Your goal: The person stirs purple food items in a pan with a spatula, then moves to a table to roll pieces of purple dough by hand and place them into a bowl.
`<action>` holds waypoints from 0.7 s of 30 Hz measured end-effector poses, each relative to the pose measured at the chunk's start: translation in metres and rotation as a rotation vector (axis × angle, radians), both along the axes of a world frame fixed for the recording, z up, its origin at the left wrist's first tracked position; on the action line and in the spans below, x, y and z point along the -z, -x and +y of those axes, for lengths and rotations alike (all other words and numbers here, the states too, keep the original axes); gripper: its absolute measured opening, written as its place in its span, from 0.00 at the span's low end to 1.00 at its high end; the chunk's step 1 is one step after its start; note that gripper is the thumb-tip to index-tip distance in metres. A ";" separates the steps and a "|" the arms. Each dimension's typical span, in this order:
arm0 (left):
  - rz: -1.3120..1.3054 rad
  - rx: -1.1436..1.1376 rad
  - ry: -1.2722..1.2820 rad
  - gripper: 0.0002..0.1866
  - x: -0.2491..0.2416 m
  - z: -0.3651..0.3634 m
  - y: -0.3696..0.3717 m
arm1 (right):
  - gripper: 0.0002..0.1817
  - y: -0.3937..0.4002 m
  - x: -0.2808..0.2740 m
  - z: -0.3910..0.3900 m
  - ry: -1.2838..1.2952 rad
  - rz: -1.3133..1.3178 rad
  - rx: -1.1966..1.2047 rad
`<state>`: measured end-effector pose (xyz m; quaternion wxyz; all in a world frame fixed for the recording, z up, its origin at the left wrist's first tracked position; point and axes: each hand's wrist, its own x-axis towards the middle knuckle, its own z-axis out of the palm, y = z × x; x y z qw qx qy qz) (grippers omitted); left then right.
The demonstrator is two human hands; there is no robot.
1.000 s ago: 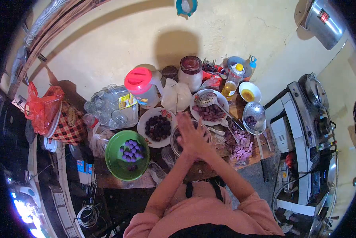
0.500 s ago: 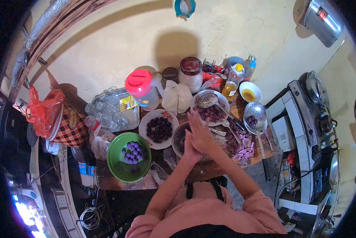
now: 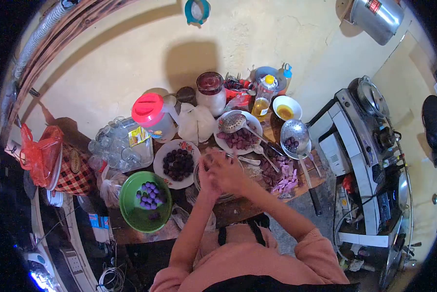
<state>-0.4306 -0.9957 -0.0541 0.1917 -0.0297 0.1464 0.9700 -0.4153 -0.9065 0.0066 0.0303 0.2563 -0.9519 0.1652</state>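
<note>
Over a clear glass bowl [image 3: 227,197], my left hand [image 3: 208,177] and my right hand [image 3: 232,173] are pressed palm to palm, fingers pointing away from me. Motion smears the fingers a little, and whatever may lie between the palms is hidden. Just left of the hands, a flowered plate [image 3: 160,180] carries dark purple balls [image 3: 175,163]. Lighter purple balls [image 3: 150,194] lie in a green basin [image 3: 126,207] farther left. Beyond my right hand, a white plate [image 3: 258,127] holds purple chunks [image 3: 239,139] and a slotted spoon [image 3: 235,122].
Purple peelings [image 3: 285,177] cover the table's right side, beside a skimmer [image 3: 295,135] resting over a bowl. Along the back stand a pink-lidded jug [image 3: 153,117], a jar [image 3: 211,95] and an oil bottle [image 3: 263,100]. A gas stove [image 3: 357,121] is at the right.
My view has shifted, so the table's contents appear farther left. My hands stay together over the glass bowl, turning from upright flat palms to a more slanted, cupped clasp.
</note>
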 end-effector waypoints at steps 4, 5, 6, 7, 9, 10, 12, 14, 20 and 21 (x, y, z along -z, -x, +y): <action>0.079 0.220 -0.260 0.35 0.001 0.008 -0.016 | 0.32 0.012 0.025 -0.012 0.116 0.076 0.146; 0.225 0.217 -0.286 0.36 0.011 0.004 -0.009 | 0.32 -0.002 0.028 -0.018 0.116 0.104 0.088; 0.371 0.216 -0.310 0.36 0.015 -0.002 -0.004 | 0.32 -0.010 0.030 -0.022 0.117 0.131 0.031; 0.234 0.143 -0.167 0.40 0.019 -0.008 -0.002 | 0.32 -0.005 0.030 -0.016 0.071 0.069 0.027; 0.055 0.114 -0.072 0.40 0.016 -0.005 -0.007 | 0.32 0.009 0.027 -0.004 0.077 -0.004 0.079; -0.011 0.148 -0.111 0.40 0.005 0.005 -0.016 | 0.31 0.014 0.026 -0.002 0.130 -0.014 0.135; 0.000 0.168 -0.152 0.41 0.008 0.012 -0.022 | 0.33 0.016 0.027 -0.016 0.199 0.058 0.100; 0.100 0.140 -0.152 0.41 0.028 0.005 -0.012 | 0.34 -0.005 0.014 -0.022 0.110 0.146 -0.036; -0.110 0.198 -0.018 0.34 -0.018 0.011 -0.026 | 0.32 0.004 0.000 -0.007 -0.855 0.578 0.073; -0.009 0.210 -0.088 0.35 -0.003 0.011 -0.023 | 0.31 0.002 0.005 -0.007 -0.776 0.506 0.064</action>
